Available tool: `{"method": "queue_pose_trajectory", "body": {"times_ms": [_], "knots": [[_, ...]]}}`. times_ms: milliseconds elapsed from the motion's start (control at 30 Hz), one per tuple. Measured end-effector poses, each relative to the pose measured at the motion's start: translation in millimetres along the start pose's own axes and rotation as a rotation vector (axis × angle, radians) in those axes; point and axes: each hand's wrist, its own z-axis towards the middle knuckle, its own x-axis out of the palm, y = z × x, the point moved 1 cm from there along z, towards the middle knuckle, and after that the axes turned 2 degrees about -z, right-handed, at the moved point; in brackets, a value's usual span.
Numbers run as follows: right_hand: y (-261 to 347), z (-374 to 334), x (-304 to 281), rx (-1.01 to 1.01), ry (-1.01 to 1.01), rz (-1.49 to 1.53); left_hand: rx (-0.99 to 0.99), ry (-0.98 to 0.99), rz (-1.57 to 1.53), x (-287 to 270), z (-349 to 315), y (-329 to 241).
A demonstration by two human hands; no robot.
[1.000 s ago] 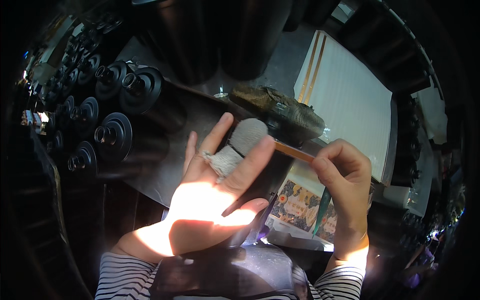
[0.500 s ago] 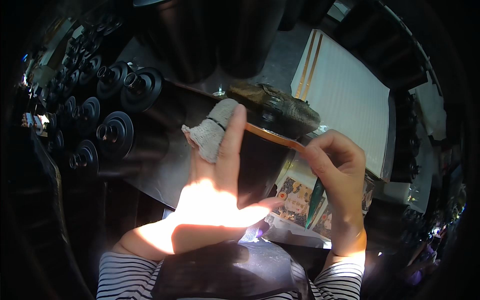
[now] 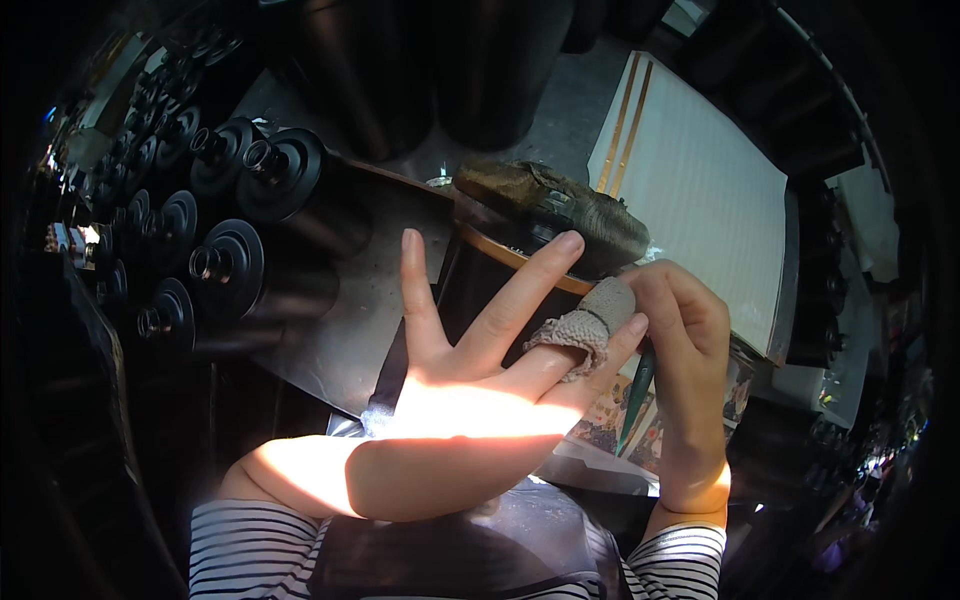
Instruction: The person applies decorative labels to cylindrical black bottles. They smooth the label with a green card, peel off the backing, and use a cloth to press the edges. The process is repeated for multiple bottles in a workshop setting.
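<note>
Right hand (image 3: 690,325) holds green tool (image 3: 636,402) over printed card (image 3: 600,427)

Two bare hands (image 3: 478,398), one grey cloth finger cover (image 3: 607,300), one green pointed tool (image 3: 636,400); one golden-brown strip (image 3: 490,246) at centre, two gold stripes (image 3: 618,120) upper right.

Two copper-gold stripes (image 3: 622,130) run along the left side of a white sheet (image 3: 715,225). Left of the sheet sits a mottled brown-and-black bundle (image 3: 545,205); below left, an amber-gold strip (image 3: 490,247) and a grey cloth finger wrap (image 3: 606,303). Below the sheet, a dark-green pointed tool (image 3: 636,400) and navy-and-white striped sleeves (image 3: 255,540) show. Black discs (image 3: 242,258) with silvery necks stand far left of it.
</note>
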Motion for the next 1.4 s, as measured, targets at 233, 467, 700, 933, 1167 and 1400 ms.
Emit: {"method": "queue_pose_trajectory", "body": {"times_ms": [233, 467, 700, 933, 1167, 1400], "knots": [[18.4, -0.2, 19.9, -0.048, 0.026, -0.126, -0.467, -0.159, -0.747, 5.3, -29.2, 38.2], [16.5, 1.5, 22.5, -0.087, 0.02, -0.184, -0.098, -0.031, -0.092, -11.4, -20.8, 24.1], [-3.1, -19.0, 23.9, -0.023, -0.147, -0.248, -0.1, -0.103, -0.378, -7.7, -22.2, 35.1], [9.7, -38.4, 38.3, -0.506, -0.098, -0.786, -0.116, 0.005, -0.349, -15.3, -29.5, 47.2], [18.9, -16.3, 57.7, -0.768, -0.093, -1.149, -0.221, -0.21, -0.73, -24.2, 1.0, 88.5], [12.7, -0.7, 66.2, -0.789, -0.114, -1.37, -0.403, -0.065, -1.14, 1.3, 12.9, 107.8]]}}
